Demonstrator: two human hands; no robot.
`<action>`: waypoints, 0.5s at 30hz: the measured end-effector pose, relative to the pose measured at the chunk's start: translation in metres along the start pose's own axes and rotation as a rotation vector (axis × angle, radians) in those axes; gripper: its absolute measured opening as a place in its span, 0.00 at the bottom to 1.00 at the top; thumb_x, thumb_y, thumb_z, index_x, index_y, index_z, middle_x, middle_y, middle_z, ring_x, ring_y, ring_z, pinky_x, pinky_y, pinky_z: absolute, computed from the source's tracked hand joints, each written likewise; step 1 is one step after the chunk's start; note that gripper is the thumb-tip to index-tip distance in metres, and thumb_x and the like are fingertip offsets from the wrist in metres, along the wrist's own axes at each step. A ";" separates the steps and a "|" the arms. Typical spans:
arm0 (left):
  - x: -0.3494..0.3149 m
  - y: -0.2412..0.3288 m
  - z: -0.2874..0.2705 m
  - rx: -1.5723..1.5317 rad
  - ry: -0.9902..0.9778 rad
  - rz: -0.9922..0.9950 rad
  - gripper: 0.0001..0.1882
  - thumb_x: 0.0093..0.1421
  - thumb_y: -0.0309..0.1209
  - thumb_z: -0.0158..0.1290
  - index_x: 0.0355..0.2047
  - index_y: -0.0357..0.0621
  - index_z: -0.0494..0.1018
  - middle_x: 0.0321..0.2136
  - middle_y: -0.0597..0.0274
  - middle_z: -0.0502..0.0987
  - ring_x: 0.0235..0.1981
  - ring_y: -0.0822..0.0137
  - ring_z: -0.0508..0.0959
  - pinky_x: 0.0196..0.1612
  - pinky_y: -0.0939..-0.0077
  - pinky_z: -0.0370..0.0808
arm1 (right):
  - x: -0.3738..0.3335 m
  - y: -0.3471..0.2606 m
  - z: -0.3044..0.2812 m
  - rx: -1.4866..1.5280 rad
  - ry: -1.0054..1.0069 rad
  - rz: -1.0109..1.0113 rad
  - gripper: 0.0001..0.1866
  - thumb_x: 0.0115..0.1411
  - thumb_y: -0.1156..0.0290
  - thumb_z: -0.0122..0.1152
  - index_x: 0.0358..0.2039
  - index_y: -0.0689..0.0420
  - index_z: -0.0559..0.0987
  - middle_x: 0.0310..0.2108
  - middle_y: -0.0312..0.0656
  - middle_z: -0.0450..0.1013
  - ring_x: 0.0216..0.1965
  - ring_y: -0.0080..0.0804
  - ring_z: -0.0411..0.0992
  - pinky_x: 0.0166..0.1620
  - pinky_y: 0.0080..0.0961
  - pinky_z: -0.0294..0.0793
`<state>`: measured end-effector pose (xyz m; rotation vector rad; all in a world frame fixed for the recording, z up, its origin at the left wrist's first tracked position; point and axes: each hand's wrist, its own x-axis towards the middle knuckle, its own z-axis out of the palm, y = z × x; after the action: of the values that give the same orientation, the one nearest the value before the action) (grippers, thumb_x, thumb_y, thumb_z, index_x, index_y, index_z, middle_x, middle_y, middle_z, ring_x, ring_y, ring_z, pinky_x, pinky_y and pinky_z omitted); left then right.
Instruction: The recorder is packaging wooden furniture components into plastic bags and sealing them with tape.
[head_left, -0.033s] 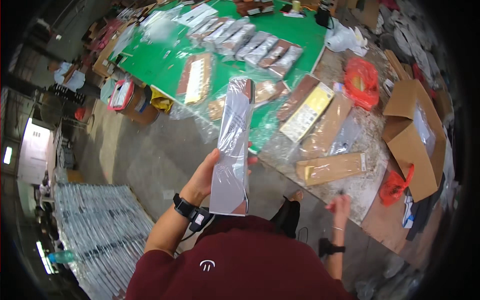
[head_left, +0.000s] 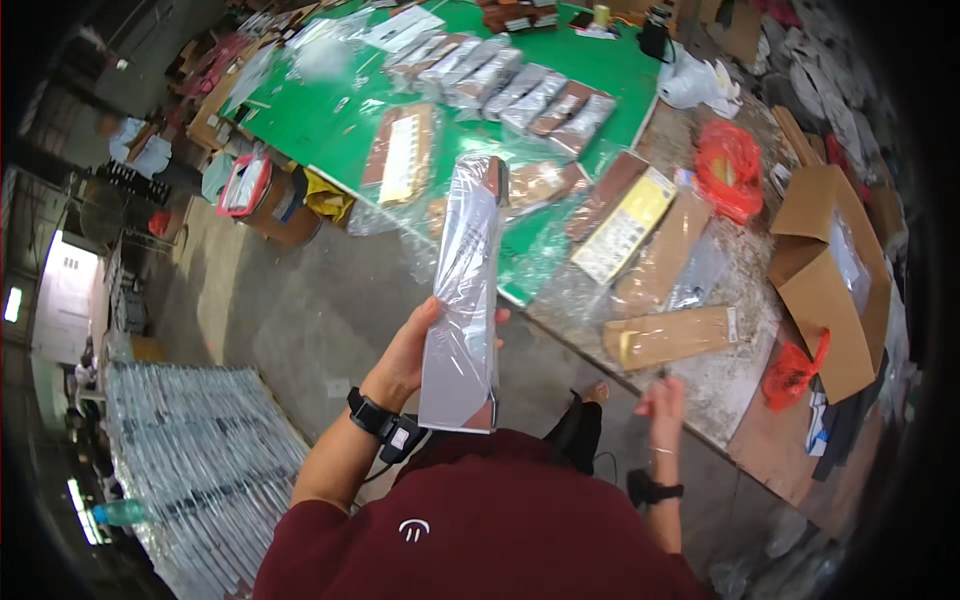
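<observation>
My left hand (head_left: 411,350) is wrapped round the lower half of a long plastic-wrapped package (head_left: 462,290), grey with brown ends, held upright in front of my chest. Its thumb lies along the left side, and fingertips show past the right side. My right hand (head_left: 661,408) hovers apart from the package, near the table's front edge. Its fingers are curled together, slightly blurred, with a tiny dark thing at their tips that I cannot make out. Closest to it on the table is a flat brown packet (head_left: 675,338) in clear wrap.
Several wrapped grey and brown packages (head_left: 540,100) lie in a row on the green tabletop (head_left: 300,125). A yellow-and-white printed card (head_left: 625,225), a red plastic bag (head_left: 727,172) and an open cardboard box (head_left: 830,290) are to the right. Stacked wrapped bars (head_left: 190,430) stand at lower left.
My right hand has moved a little left and slightly upward. The left hand keeps its hold on the package, and the table has shifted slightly rightward in view.
</observation>
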<state>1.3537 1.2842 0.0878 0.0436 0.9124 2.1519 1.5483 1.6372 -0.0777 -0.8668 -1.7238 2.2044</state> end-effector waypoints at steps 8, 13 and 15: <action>-0.166 0.090 -0.077 -0.057 0.226 0.102 0.36 0.67 0.54 0.42 0.65 0.38 0.59 0.56 0.39 0.71 0.50 0.52 0.78 0.49 0.64 0.79 | -0.109 -0.083 0.353 0.004 -0.837 -0.059 0.09 0.71 0.71 0.47 0.49 0.58 0.69 0.26 0.32 0.67 0.23 0.14 0.62 0.28 0.13 0.62; -0.221 0.134 -0.130 -0.073 0.385 0.386 0.37 0.69 0.56 0.38 0.63 0.34 0.61 0.54 0.48 0.73 0.49 0.56 0.78 0.50 0.66 0.78 | -0.136 -0.101 0.473 -0.194 -1.026 -0.243 0.09 0.66 0.72 0.55 0.44 0.59 0.77 0.23 0.30 0.64 0.25 0.15 0.60 0.29 0.17 0.61; -0.233 0.147 -0.151 -0.091 0.391 0.438 0.37 0.69 0.55 0.37 0.62 0.33 0.61 0.54 0.48 0.73 0.49 0.56 0.78 0.50 0.66 0.78 | -0.135 -0.100 0.514 -0.256 -1.075 -0.360 0.12 0.60 0.72 0.63 0.44 0.59 0.78 0.24 0.28 0.67 0.24 0.14 0.59 0.29 0.16 0.60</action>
<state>1.3728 0.9732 0.1262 -0.2538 1.1001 2.6661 1.3483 1.1804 0.1319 0.7498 -2.3225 2.3328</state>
